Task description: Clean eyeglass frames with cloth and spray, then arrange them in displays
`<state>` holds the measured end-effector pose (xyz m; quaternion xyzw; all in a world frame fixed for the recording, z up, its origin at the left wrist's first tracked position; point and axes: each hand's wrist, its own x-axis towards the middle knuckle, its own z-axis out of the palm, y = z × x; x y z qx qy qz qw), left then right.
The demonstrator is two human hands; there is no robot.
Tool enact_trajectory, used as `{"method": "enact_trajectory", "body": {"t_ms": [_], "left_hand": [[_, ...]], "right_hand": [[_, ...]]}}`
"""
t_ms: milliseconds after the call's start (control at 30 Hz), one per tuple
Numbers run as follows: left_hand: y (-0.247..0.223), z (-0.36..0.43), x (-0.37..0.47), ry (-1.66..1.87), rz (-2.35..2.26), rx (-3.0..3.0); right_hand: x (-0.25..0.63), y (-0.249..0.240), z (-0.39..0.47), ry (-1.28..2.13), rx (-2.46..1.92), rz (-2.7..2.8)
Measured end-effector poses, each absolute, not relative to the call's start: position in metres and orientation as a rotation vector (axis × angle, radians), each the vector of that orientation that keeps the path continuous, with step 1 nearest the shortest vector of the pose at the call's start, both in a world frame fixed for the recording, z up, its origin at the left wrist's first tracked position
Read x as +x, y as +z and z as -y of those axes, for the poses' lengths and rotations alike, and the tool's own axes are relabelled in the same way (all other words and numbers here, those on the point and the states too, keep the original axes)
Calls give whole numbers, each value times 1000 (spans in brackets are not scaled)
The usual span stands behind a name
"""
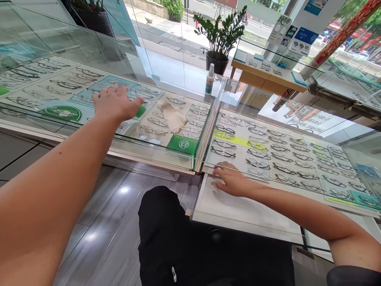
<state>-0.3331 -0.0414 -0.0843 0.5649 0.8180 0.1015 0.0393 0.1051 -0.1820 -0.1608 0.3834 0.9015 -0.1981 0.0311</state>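
Observation:
My left hand [114, 102] reaches out over the left glass display case [139, 147], fingers and thumb spread, holding nothing. Rows of eyeglasses [154, 121] lie under the glass below it; whether the palm touches the glass I cannot tell. To its right a beige cloth [172, 115] is spread on the case. My right hand [233, 180] is above a pulled-out white drawer [238, 210], at the front edge of the right case. Its fingers are apart and slightly bent, with no object visible in them. More eyeglasses [258, 163] lie in rows beyond it.
A spray bottle [209, 81] stands behind the seam between the cases. Potted plants [218, 33] are by the window. A green card [183, 143] lies at the left case's front corner. My black-clad knee [162, 210] is beside the drawer.

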Motion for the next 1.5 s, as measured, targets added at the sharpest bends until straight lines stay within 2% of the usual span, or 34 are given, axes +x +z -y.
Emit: {"method": "enact_trajectory", "body": {"t_ms": [67,167,233,300,367,433,567,767,933,1133,1200,1300,1500], "left_hand": [[-85,41,-334,311,-2509,1729],[-84,41,-333,291,-2498,1723],[-84,41,-333,277,-2500,1726],[-84,41,-334,276,-2507,1734],[-84,41,-334,283,-2503,1741],[-85,41,-336,304,-2497,1742],[-87,40,-339,349,-2478,1757],[-87,40,-339,337,-2488,1760],[-88,41,-339,330,-2473,1772],[-90,40,-341,301,-2473,1778],[-91,38,-341,284,-2481,1770],[-92,37,-343,282,-2480,1762],[-91,40,-340,333,-2473,1772]], "right_hand": [[99,-127,214,-810,987,-2640],[95,-72,234,-827,823,-2678],[99,-41,220,-708,921,-2841],[107,-21,187,-419,1202,-3017],[119,-15,143,-69,1477,-3064],[130,-20,101,72,1532,-3006],[140,-42,54,102,1539,-2882],[131,-51,60,82,1580,-2803],[140,-20,122,-212,1514,-2860],[167,27,235,-999,1136,-2766],[169,21,253,-1109,1077,-2642],[165,-17,255,-1085,1067,-2574],[151,-124,208,-600,1211,-2690]]}}
